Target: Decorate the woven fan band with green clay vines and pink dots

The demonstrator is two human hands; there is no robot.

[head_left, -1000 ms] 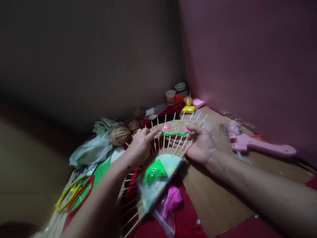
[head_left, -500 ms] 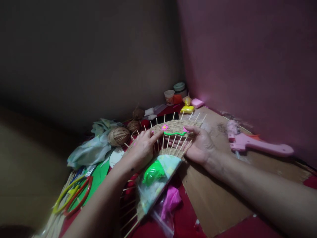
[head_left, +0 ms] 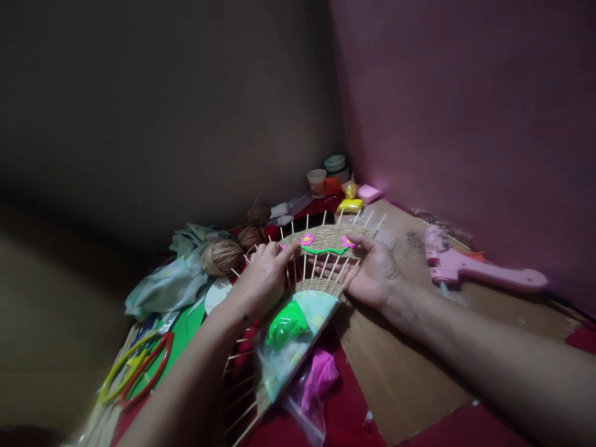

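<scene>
A half-round woven twine piece with wooden sticks is held up in front of me, its sticks poking out past the rim. Pink clay flowers with yellow centres and a wavy green clay strip lie on its outer band. My left hand is closed, its fingertips at the left end of the strip. My right hand grips the band from the right, thumb on top by a flower and fingers underneath. A bag of green clay rests on the cloth-covered inner part.
A pink glue gun lies on brown board at the right. Twine balls, patterned cloth and red-handled and yellow-handled scissors are at the left. A paper cup and yellow clay pack stand near the walls.
My left fingertips have slid slightly left along the band, and more of the left flower and the strip's end shows. My right hand keeps its hold.
</scene>
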